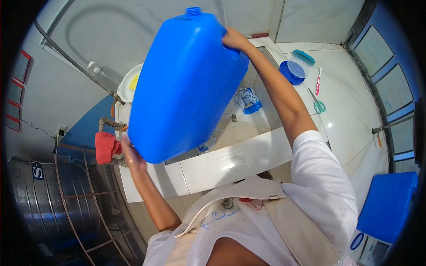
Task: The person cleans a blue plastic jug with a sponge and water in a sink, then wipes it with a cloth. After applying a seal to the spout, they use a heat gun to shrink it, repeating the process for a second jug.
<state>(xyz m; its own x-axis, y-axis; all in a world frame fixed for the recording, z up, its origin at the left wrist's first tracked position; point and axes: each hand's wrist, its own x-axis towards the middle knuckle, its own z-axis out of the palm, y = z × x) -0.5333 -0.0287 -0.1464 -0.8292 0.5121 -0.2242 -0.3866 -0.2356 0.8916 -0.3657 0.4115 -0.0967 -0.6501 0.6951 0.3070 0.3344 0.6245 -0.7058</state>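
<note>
Right hand [234, 40] is gripping the blue jug [186, 88] at its handle, fingers clamped. Left hand [134, 155] is bracing the base; finger spread hidden, can't tell. Jug's leaning over the sink [256, 126]. Keeping that base support firm should prevent swinging.

Scissors [318, 105] and a toothbrush [318, 81] lie on white tiles [346, 119]; a red cloth [105, 148] drapes over piping [107, 121].
</note>
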